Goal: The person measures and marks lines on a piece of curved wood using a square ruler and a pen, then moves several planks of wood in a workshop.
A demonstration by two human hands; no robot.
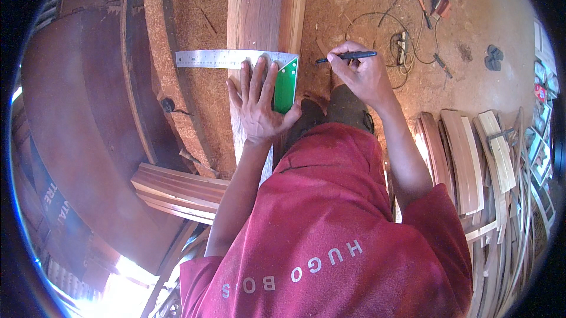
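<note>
Left hand flat on a square across a beam, right hand holding a pen beside it.

The left hand lies open, fingers spread, pressing the square onto the beam; its steel blade runs out past the beam's left edge and its green stock hangs at the right edge, beside the thumb. The right hand is closed around a black pen, tip pointing left, near the stock but apart from it. Curved slats lie stacked at right, tools and cable on the sawdust floor.
</note>
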